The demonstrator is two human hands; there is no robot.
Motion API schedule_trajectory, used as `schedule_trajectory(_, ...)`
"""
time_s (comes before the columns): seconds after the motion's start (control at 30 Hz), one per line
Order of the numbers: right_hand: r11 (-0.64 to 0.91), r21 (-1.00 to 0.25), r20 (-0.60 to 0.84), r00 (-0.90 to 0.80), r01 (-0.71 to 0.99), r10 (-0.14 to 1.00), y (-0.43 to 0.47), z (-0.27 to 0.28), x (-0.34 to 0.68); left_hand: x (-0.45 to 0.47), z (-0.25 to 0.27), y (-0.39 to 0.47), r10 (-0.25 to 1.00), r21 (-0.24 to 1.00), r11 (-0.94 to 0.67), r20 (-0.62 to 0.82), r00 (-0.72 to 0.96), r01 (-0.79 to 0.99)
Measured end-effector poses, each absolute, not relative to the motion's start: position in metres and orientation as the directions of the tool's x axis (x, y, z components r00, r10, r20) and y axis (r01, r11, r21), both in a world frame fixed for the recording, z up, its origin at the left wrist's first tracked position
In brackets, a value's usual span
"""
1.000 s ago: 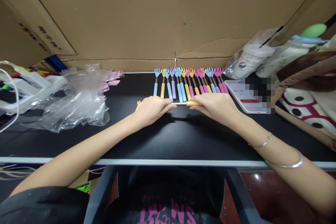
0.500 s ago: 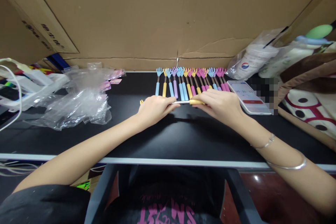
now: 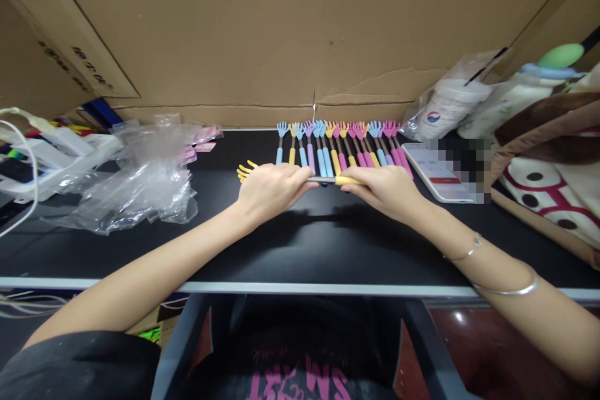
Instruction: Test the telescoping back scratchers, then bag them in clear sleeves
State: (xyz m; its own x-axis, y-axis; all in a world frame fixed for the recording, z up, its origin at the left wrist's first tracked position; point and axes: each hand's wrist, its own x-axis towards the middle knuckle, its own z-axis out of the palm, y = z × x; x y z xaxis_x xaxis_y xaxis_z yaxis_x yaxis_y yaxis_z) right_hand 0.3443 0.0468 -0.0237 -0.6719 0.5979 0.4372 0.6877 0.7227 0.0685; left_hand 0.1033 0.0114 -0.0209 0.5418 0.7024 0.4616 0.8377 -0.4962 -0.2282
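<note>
Between my two hands a yellow back scratcher [image 3: 323,180] is held level, crosswise above the black table. My left hand [image 3: 276,192] is closed round its claw end; the yellow claw fingers stick out to the left. My right hand [image 3: 387,190] is closed on the yellow handle, and bare metal rod shows between the hands. Just behind lies a row of back scratchers [image 3: 327,162] in blue, yellow, purple and pink, claws toward the back; my hands hide some of the handle ends.
Crumpled clear plastic bags [image 3: 150,181] lie at left beside a white power strip [image 3: 60,165]. A phone [image 3: 434,172] and a bagged cup [image 3: 452,109] stand right of the row. A cardboard wall [image 3: 234,31] closes the back; the table's edge [image 3: 304,288] runs in front.
The back scratcher and both hands have shifted slightly left and up. More of the yellow claw shows beyond my left hand now. Both hands keep their grip.
</note>
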Motion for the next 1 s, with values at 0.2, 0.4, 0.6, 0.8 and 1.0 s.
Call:
schedule_trajectory(0.2, 0.772, -0.278, 0.247, -0.733, 0.572, 0.633, 0.05, -0.025, 0.342, 0.103, -0.011, 0.009, 0.667, -0.299, -0.515, 0.45, 0.595, 0.803)
schedule_trajectory(0.4, 0.768, -0.264, 0.252, -0.727, 0.584, 0.639, 0.049, -0.026, 0.342, 0.103, -0.013, 0.011, 0.659, -0.314, -0.522, 0.443, 0.608, 0.793)
schedule_trajectory(0.6, 0.755, -0.016, 0.304, -0.716, 0.655, 0.628, 0.047, -0.026, 0.342, 0.102, -0.022, 0.015, 0.677, -0.254, -0.517, 0.462, 0.572, 0.817)
schedule_trajectory(0.8, 0.69, 0.218, 0.404, -0.708, 0.69, 0.58, 0.043, -0.025, 0.342, 0.103, -0.028, 0.017, 0.756, -0.119, -0.51, 0.412, 0.51, 0.852)
schedule_trajectory(1.0, 0.674, 0.322, 0.457, -0.732, 0.665, 0.505, 0.041, -0.023, 0.344, 0.107, -0.032, 0.017, 0.859, 0.072, -0.478, 0.248, 0.448, 0.875)
